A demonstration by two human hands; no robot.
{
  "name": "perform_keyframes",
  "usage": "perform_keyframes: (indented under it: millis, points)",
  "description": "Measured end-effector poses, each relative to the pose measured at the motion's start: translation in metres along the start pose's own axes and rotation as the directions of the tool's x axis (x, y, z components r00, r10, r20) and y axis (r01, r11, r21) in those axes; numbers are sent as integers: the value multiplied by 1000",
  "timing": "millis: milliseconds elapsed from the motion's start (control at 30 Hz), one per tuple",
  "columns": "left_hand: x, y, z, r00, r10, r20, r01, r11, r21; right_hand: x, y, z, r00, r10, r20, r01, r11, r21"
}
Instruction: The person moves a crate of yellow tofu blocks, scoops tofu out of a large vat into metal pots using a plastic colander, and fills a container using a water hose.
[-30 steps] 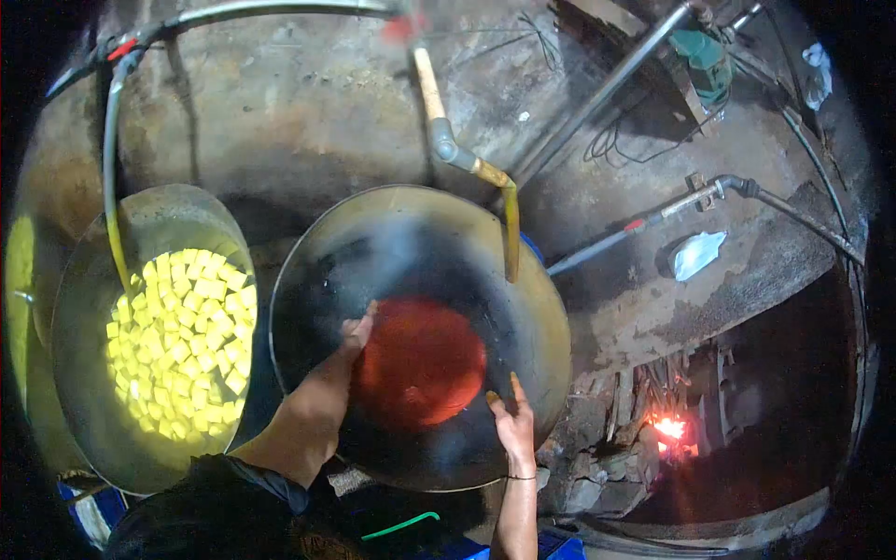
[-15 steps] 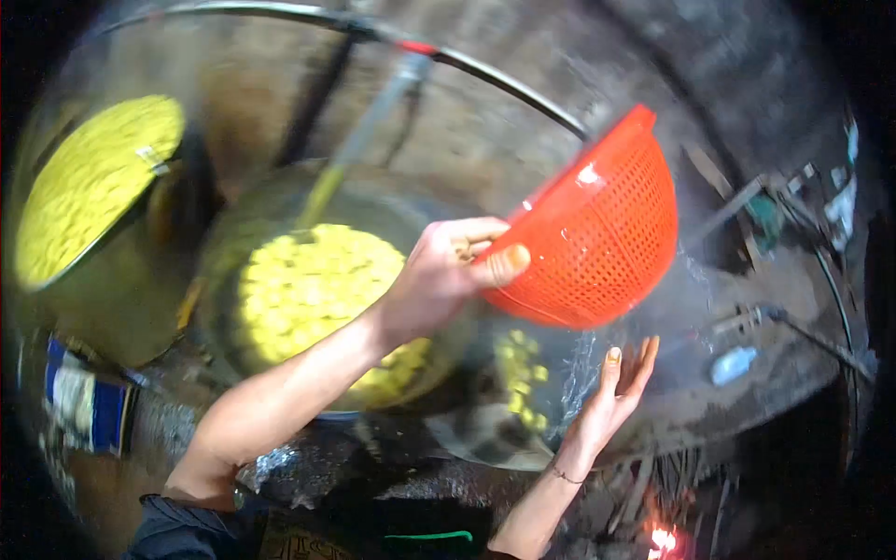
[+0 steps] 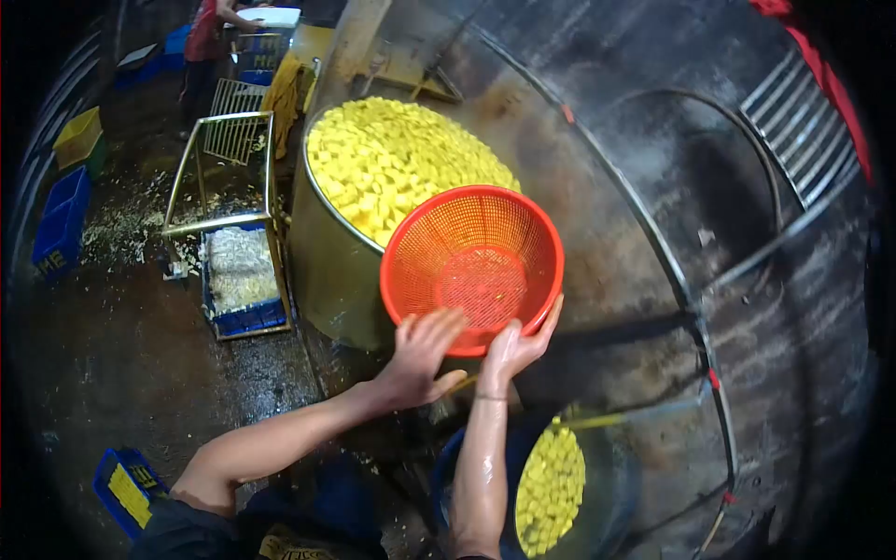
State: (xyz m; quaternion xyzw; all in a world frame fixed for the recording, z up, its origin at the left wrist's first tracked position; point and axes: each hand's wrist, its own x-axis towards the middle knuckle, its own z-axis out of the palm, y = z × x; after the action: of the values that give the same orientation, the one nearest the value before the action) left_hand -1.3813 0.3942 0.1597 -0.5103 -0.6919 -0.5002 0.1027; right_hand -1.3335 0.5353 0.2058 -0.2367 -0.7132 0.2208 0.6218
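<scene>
A red plastic colander (image 3: 471, 203) is tilted toward me in front of the big metal vat (image 3: 327, 308) heaped with yellow chunks (image 3: 401, 154). Only small bits show on its mesh floor. My right hand (image 3: 519, 350) grips the near rim, thumb on top and fingers around the outer side. At the near left of the rim is my left hand (image 3: 422, 355), its fingers reaching over the edge and slightly blurred, thumb held apart. Whether those fingers touch the colander I cannot tell. Below right, a second vessel of yellow chunks (image 3: 551, 490) stands partly behind my right forearm.
A metal frame (image 3: 219, 224) stands at left around a blue crate (image 3: 250, 319) of pale material. Another blue crate (image 3: 63, 222) lies farther left. At the back a person (image 3: 203, 37) leans over a white surface. A curved metal rail (image 3: 644, 224) runs along the right.
My view has swung left. The colander has turned so its inside faces me, beside the heaped vat. My right hand, open and apart before, now holds it; my left hand's grip has loosened.
</scene>
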Motion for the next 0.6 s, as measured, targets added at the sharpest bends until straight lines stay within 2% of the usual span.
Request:
perform_keyframes:
  millis: [33,100,167,233,300,333,367,433,500,533,600]
  points:
    - [7,-29,-12,1000,-29,11,28,998,48,24,11,30,1000,14,21,-14,1000,-5]
    - [12,-101,-25,988,-106,-116,110,993,31,71,35,91,997,27,73,-25,999,-27]
    - [19,-168,-38,951,-277,-138,287,956,61,113,71,149,982,-25,187,35,998,-48]
    - [47,-243,-57,911,-375,-174,404,896,185,149,105,209,931,118,345,-50,979,-198]
    - [75,-335,-70,839,-414,-353,526,781,337,172,126,267,793,341,505,-149,912,-381]
    - [86,-378,-84,813,-441,-379,575,706,413,174,143,294,770,322,551,-87,908,-409]
    - [92,-414,-96,786,-468,-403,617,620,484,176,137,314,700,424,575,-114,861,-496]
    - [101,-454,-111,589,-654,-475,793,353,497,162,158,348,755,288,589,34,880,-474]
    - [61,-526,-105,614,-539,-576,780,306,545,147,155,375,755,339,561,40,831,-555]
    - [70,-523,-107,601,-554,-577,788,288,545,139,153,387,751,345,563,63,812,-581]
    - [92,-506,-118,198,-880,-432,934,36,355,119,156,411,729,358,583,95,791,-605]
